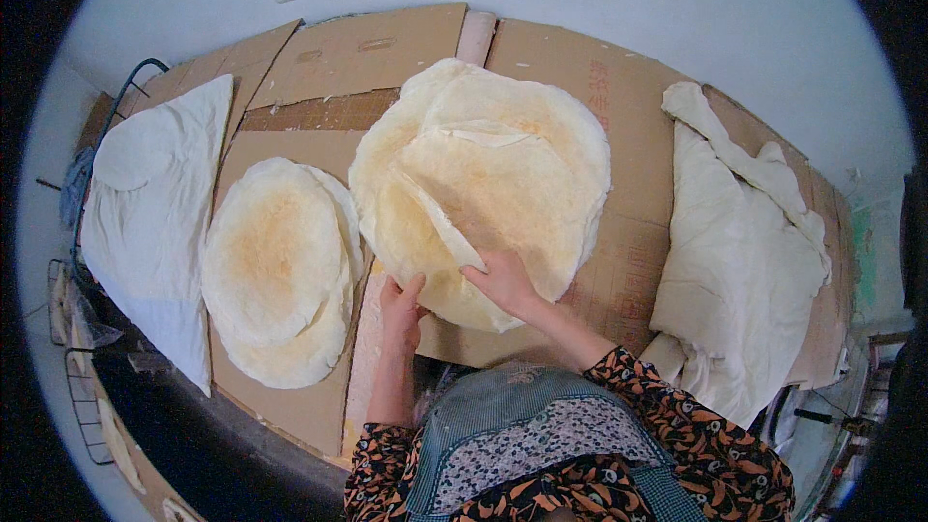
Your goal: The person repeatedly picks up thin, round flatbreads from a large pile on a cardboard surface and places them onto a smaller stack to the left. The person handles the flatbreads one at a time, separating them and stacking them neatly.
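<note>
A pile of large, round, pale wadding-like sheets (500, 181), tinged yellow-brown at the middle, lies before me on cardboard. My right hand (500, 279) grips a lifted, folded-over edge of the top sheet between thumb and fingers. At the pile's lower left rim, my left hand (402, 304) pinches the sheet's edge, thumb on top. Beneath the raised fold a yellowish inner surface shows. To the left sits a smaller pile of similar oval sheets (272, 254), touched by neither hand. What the sheets are made of, I cannot tell for certain.
Flattened cardboard (631, 181) covers the work surface. A white cloth (159, 232) lies at the left, with a round white piece (134, 152) on it. A crumpled cream cloth (739, 261) is at the right. A metal frame (90, 406) stands at the lower left.
</note>
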`<state>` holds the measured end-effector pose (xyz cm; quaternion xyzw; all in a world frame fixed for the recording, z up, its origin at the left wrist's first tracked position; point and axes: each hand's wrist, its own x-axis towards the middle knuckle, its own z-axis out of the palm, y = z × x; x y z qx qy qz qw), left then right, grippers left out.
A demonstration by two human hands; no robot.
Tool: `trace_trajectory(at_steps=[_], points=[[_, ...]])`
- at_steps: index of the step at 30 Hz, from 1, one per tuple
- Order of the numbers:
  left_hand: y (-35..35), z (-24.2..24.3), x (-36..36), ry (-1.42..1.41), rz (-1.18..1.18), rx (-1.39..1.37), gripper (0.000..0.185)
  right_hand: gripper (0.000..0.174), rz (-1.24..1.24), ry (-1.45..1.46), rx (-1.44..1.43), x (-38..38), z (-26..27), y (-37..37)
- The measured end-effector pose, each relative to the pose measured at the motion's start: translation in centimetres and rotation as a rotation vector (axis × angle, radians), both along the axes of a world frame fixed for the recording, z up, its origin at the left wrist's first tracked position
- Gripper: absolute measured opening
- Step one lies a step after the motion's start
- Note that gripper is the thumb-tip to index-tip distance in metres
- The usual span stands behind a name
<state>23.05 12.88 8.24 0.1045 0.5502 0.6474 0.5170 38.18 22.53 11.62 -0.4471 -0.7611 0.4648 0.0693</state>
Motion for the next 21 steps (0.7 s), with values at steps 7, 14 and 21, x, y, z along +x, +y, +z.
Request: trace_trajectory(at_steps=[7,14,21], points=[[0.5,-2.9,-2.6,0.06,0.109,-0.07,0.032,0.054,-0.551,0.591,-0.291,8.9,3.0,8.1],[1.3,-4.6,-4.3,0.055,0.069,-0.073,0.035,0.032,-0.803,0.707,0.011,26.7,7.6,15.8],[1.3,-4.3,-3.5,0.123,0.026,-0.117,0.035,0.03,-0.923,0.328,0.338,28.0,20.1,16.2]])
